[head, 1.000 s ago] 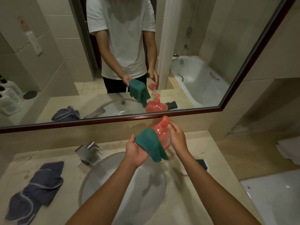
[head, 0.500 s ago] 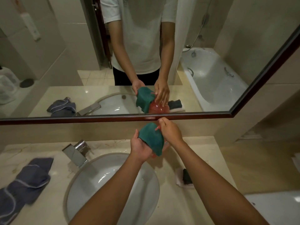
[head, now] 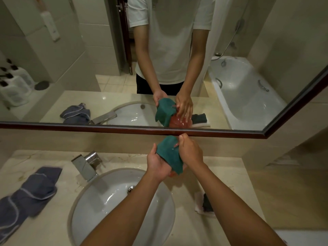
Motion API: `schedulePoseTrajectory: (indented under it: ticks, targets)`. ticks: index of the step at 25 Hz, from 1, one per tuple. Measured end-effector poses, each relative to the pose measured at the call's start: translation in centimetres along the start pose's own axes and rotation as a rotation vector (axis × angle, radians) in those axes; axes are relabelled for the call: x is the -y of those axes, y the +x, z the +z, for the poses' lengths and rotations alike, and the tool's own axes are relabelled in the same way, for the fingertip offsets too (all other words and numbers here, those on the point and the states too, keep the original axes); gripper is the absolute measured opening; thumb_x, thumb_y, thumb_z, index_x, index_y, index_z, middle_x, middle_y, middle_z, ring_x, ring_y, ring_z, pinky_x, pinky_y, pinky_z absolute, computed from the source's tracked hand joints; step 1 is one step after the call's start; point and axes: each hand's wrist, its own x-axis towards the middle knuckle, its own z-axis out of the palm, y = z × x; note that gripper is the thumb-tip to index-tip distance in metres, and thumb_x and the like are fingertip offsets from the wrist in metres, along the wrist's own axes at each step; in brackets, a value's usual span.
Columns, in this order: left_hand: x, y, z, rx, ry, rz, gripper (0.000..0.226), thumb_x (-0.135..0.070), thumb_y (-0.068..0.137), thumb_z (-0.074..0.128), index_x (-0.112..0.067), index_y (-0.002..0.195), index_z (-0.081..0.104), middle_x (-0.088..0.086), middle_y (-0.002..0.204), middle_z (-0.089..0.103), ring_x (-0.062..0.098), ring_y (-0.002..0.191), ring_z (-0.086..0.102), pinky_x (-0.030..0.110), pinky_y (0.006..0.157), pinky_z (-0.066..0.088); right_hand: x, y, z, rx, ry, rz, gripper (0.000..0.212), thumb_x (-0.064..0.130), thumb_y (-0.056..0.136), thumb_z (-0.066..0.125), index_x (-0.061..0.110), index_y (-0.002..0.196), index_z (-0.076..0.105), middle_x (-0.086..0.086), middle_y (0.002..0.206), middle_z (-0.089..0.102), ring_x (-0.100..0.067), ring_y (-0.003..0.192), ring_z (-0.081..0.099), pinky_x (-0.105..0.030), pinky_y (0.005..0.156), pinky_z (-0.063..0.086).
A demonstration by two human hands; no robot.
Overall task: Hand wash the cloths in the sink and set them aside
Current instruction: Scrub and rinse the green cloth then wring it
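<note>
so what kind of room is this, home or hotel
A bathroom, possibly a hotel's, though I can't be sure. A round sink is set in a marble counter under a wide mirror, which reflects a bathtub with a hand shower.

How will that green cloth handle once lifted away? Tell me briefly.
Probably floppy: the green cloth droops over the left hand. Likely light, since that one grip carries it. Possibly slick, with the right hand on the soap bottle.

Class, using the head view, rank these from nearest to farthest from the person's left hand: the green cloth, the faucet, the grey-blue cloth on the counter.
1. green cloth: gripped in the left hand, above the basin's back edge.
2. faucet: to the hand's left, behind the basin.
3. grey-blue cloth: far left on the counter.
</note>
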Motion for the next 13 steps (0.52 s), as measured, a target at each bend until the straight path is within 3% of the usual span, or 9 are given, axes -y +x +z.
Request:
schedulePoseTrajectory:
  ticks: [4,8,11,13]
  targets:
    - [0.3,0.1,0.0,-0.010,-0.036,0.009,0.065,-0.055,0.104,0.029,-0.006,0.134,0.058,0.023,0.117,0.071,0.037,0.115,0.062,0.049,0.093,0.050,-0.3,-0.1,0.5,-0.021,-0.016,-0.020,0.036,0.035,0.109,0.026,0.016,0.104,0.057,-0.003,0.099,0.063,-0.024,0.098,0.059,-0.035,0.078,0.042]
    - [0.4,-0.4,-0.1,0.013,-0.066,0.017,0.065,-0.056,0.104,0.027,-0.005,0.130,0.059,0.023,0.114,0.072,0.037,0.099,0.073,0.045,0.083,0.057,-0.4,-0.2,0.6,-0.013,0.011,-0.012,0.037,0.035,0.109,0.026,0.016,0.107,0.057,-0.003,0.100,0.062,-0.026,0.101,0.059,-0.036,0.078,0.040]
    - [0.2,-1.5,-0.2,0.027,-0.067,0.007,0.067,-0.057,0.104,0.026,-0.005,0.126,0.060,0.025,0.111,0.072,0.039,0.094,0.074,0.047,0.073,0.061,-0.2,-0.1,-0.3,0.061,0.077,0.031,0.040,0.038,0.109,0.024,0.019,0.123,0.057,-0.009,0.118,0.066,-0.031,0.112,0.059,-0.039,0.085,0.044]
    - [-0.1,-2.3,-0.6,0.022,-0.043,0.012,0.066,-0.058,0.104,0.026,-0.006,0.128,0.059,0.024,0.110,0.073,0.037,0.093,0.074,0.045,0.074,0.061,0.0,-0.3,-0.9,0.092,0.131,0.068,0.045,0.040,0.109,0.024,0.024,0.144,0.048,-0.008,0.140,0.058,-0.031,0.128,0.052,-0.043,0.101,0.044]
